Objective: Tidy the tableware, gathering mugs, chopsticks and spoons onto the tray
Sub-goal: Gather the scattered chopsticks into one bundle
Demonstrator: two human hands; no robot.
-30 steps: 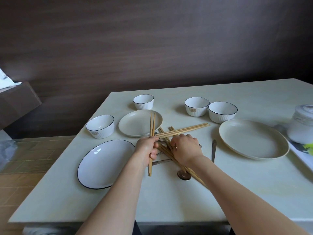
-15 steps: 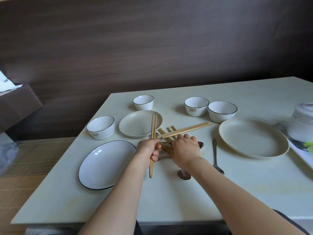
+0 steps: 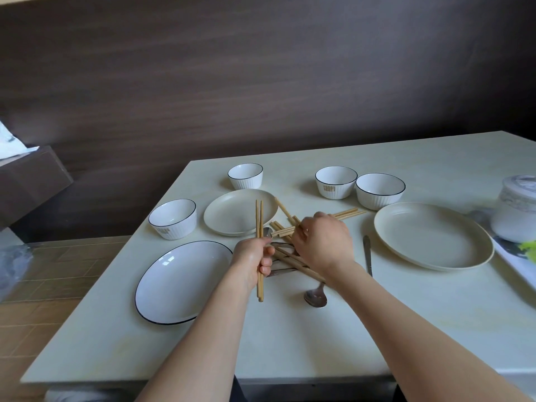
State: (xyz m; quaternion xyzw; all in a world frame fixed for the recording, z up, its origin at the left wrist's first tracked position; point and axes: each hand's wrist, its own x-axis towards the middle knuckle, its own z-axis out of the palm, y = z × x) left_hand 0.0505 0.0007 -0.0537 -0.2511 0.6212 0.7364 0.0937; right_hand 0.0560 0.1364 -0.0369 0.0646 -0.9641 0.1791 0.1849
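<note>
Both hands gathering chopsticks at the pale table (image 3: 377, 329)

Left hand (image 3: 255, 256) clenches an upright pair of wooden chopsticks (image 3: 259, 216); right hand (image 3: 322, 242) pinches another wooden chopstick pair (image 3: 345, 213) above the scattered pile.

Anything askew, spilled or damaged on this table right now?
Nothing spilled or broken. The one untidy spot is the pile of chopsticks and spoons crisscrossed mid-table between the plates. The left hand holds a pair upright; the right hand is picking at more.
</note>
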